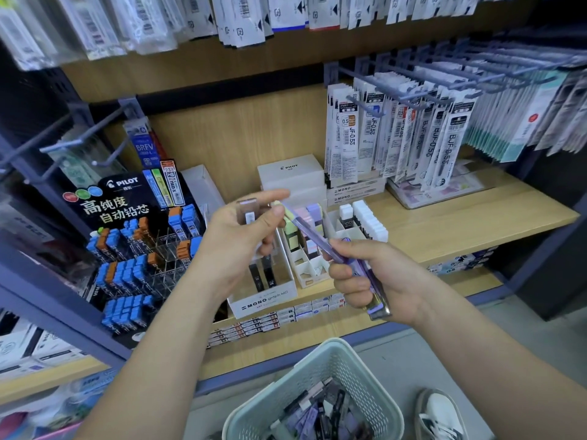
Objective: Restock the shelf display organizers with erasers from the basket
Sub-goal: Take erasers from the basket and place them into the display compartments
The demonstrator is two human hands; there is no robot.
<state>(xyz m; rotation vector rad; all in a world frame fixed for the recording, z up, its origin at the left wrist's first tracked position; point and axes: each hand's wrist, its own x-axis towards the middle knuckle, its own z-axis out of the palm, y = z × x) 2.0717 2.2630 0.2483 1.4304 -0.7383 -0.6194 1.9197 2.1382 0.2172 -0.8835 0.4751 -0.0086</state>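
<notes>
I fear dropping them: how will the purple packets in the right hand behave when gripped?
The purple packets look glossy, so they probably slip against each other. They jut straight beyond the right hand, so likely stiff and light.

The long eraser pack (317, 238) that my right hand (362, 274) gripped was glossy, see-through purple plastic. The small case (246, 211) pinched in my left hand (235, 246) was clear and shiny too. The basket (359, 376) was matt, pale-green perforated plastic. The shelf (460, 211) showed smooth wood grain, the organizers (263, 301) were plain white card, and the hooks (400, 93) looked like painted metal.
</notes>
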